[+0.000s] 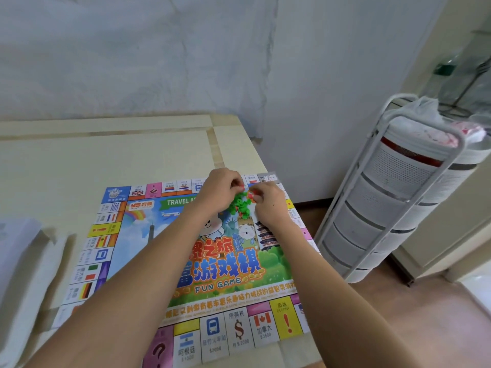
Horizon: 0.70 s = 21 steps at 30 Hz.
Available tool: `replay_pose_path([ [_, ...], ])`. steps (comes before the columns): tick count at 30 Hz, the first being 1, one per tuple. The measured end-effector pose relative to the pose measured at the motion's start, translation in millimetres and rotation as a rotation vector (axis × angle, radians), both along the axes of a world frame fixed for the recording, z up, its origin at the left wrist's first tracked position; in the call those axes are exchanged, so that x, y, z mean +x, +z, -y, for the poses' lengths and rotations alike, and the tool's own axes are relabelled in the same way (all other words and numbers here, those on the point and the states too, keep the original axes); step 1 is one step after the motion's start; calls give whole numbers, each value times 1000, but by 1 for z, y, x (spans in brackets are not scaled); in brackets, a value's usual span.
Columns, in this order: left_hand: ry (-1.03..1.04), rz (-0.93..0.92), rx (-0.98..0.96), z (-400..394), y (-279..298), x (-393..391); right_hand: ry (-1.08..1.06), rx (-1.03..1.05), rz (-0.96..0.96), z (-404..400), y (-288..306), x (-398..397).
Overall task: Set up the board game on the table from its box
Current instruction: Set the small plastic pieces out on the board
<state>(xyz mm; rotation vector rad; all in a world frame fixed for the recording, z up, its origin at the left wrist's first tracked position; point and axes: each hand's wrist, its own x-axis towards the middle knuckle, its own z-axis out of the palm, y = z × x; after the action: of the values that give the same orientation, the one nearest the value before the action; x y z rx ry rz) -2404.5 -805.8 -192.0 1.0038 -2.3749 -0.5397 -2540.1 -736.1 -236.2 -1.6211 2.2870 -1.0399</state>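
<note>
A colourful game board [127, 235] lies unfolded flat on the pale table [79, 160]. Near its far right corner sits a heap of small green pieces [237, 205] with a few red pieces [251, 195] mixed in. My left hand [219, 191] hovers over the heap with curled fingers and pinches a small red piece at its fingertips. My right hand [269, 203] is just to the right of the heap, fingers curled on red pieces at the heap's edge. Both forearms stretch across the board.
A flat white object [29, 261], partly out of view, lies at the table's left edge. A white rack with stacked drawers [393, 197] stands on the wooden floor to the right of the table. A wall runs behind the table.
</note>
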Motion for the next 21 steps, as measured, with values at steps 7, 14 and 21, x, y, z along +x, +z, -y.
replay_pose_path([
  [7, -26, -7, 47, 3, -8, -24, -35, -43, 8, -3, 1, 0],
  [14, 118, -158, 142, 5, -14, 24, -27, -59, 93, -5, 6, 1],
  [21, -64, -85, 52, -23, -25, 39, 99, -168, 180, -16, 9, 5],
])
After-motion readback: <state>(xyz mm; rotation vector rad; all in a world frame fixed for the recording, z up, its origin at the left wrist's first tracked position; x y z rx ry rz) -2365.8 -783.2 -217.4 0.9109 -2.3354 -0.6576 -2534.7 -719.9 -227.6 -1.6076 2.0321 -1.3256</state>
